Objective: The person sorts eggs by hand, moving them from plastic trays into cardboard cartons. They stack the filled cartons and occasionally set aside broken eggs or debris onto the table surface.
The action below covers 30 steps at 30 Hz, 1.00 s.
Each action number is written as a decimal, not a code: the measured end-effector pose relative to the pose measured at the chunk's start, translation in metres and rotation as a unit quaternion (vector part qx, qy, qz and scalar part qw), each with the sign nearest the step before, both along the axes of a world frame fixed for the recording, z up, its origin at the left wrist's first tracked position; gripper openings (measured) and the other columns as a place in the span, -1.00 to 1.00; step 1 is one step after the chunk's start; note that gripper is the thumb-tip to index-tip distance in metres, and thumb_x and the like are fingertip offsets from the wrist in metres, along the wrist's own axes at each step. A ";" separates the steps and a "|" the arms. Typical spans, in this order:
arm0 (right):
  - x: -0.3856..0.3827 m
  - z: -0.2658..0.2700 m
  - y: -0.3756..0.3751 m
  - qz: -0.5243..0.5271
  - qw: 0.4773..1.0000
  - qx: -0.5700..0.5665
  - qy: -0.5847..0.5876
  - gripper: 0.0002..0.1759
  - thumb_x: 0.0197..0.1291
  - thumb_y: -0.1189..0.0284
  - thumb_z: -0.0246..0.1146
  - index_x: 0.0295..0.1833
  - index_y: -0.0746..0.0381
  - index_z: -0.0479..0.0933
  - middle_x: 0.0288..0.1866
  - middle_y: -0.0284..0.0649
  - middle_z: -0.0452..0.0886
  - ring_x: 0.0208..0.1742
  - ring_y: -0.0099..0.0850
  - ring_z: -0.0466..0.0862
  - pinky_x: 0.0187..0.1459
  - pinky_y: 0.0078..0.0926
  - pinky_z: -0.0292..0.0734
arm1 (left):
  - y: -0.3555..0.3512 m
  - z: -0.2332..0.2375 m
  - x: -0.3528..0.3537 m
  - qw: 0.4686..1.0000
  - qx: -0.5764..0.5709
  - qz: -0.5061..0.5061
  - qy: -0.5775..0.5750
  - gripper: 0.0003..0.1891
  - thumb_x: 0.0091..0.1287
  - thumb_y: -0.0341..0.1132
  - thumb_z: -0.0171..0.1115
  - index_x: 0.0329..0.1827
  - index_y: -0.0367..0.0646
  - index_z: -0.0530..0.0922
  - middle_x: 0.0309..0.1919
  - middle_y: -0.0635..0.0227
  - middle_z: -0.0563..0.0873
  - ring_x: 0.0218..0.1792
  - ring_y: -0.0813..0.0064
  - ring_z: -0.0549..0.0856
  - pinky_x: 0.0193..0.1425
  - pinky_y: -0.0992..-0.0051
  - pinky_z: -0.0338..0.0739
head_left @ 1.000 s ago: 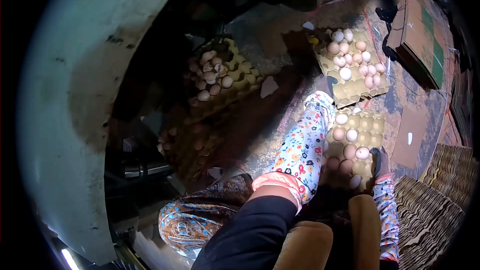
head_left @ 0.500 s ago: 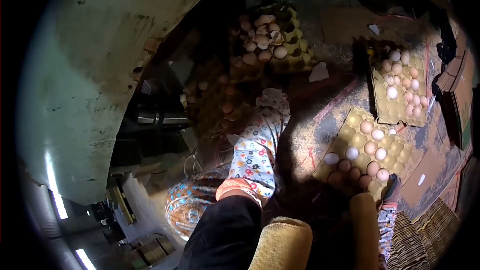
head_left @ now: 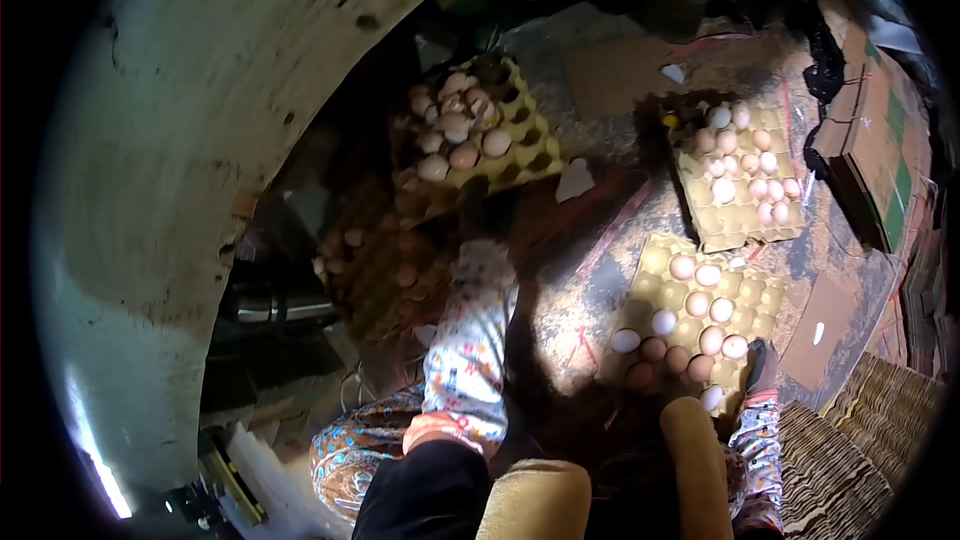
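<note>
My left hand (head_left: 480,208), dark and in deep shadow, reaches past its flowered sleeve (head_left: 468,340) to the near edge of the upper egg tray (head_left: 535,155). Whole eggs and broken shells (head_left: 455,125) are heaped in that tray. The left fingers cannot be made out. At the right edge of the lower egg tray (head_left: 757,292), my gloved right hand (head_left: 763,367) appears closed on the rim. Brown and white eggs (head_left: 697,303) sit in the lower tray's cups. A pale egg (head_left: 712,398) lies close to that hand.
Another egg tray (head_left: 725,223) stands at the upper right, and a shadowed one (head_left: 385,285) at the left. Flat cardboard (head_left: 820,325) and stacked trays (head_left: 835,460) lie to the right. A pale green surface (head_left: 200,140) curves along the left. A shell piece (head_left: 575,180) lies near the upper tray.
The view has shifted, so the trays appear farther left. A dark part of my left hand now shows at the upper tray. The pale egg near my right hand has come into sight.
</note>
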State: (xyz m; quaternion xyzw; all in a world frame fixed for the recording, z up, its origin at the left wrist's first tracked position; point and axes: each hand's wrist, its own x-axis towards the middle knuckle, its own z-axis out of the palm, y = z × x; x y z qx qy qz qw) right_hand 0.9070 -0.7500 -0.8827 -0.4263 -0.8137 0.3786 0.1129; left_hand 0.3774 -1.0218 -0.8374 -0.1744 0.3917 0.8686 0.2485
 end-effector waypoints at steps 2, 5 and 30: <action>-0.011 0.018 -0.003 0.040 0.999 0.016 -0.030 -0.78 0.24 0.38 0.09 -0.18 0.32 0.51 -0.31 0.07 0.56 -0.21 0.09 0.53 -0.14 -0.11 0.42 | 0.003 0.007 0.004 0.999 -0.038 -0.013 0.022 -0.67 0.40 -0.27 0.16 0.20 -0.10 0.51 -0.08 0.20 0.68 -0.10 0.27 0.64 0.04 0.36 0.54; -0.022 0.033 -0.007 0.018 0.998 -0.019 -0.053 -0.72 0.24 0.30 0.08 -0.21 0.33 0.50 -0.34 0.07 0.54 -0.24 0.11 0.52 -0.20 -0.09 0.40 | 0.018 0.017 0.006 0.991 -0.107 -0.043 0.067 -0.66 0.40 -0.26 0.16 0.21 -0.11 0.51 -0.08 0.18 0.68 -0.09 0.26 0.64 0.04 0.35 0.54; -0.029 0.031 0.009 -0.057 0.990 -0.126 -0.039 -0.56 0.16 0.40 0.23 0.15 0.37 0.49 -0.06 0.01 0.64 -0.01 -0.16 0.59 0.06 -0.29 0.46 | 0.074 0.024 0.140 0.704 -0.362 -0.325 0.517 -0.57 0.19 -0.41 0.33 0.15 -0.23 0.53 0.04 0.12 0.60 0.06 0.23 0.60 0.22 0.38 0.45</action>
